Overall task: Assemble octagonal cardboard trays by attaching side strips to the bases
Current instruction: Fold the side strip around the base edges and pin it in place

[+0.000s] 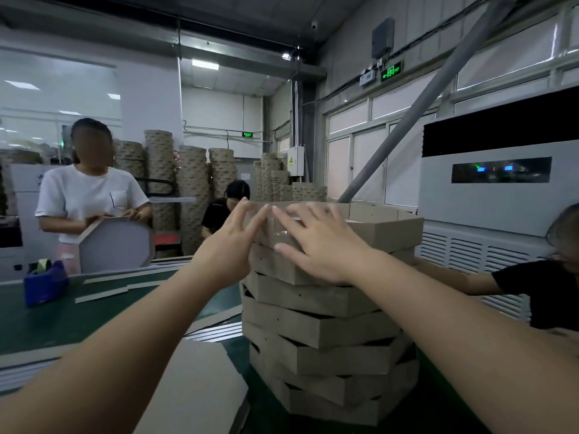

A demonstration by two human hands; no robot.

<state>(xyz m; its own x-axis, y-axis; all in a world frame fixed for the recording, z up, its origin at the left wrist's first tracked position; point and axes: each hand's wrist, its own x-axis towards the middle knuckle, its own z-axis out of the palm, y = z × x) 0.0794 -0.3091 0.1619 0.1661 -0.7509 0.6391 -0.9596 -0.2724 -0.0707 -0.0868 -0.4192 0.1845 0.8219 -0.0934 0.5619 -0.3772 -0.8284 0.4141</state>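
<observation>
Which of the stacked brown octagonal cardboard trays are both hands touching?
The topmost brown octagonal cardboard tray: the left hand and right hand rest open-fingered on its near wall. It alone has nothing stacked on it, unlike the lower trays.

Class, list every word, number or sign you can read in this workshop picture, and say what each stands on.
No words or numbers can be read here.
Green exit sign, high on the right: pictogram only, lettering too small.
Far green sign: blurred.
Yellow warning label on the grey wall box: triangle only.
Red prohibition sign: symbol only.
Cooler display: blurred.
</observation>
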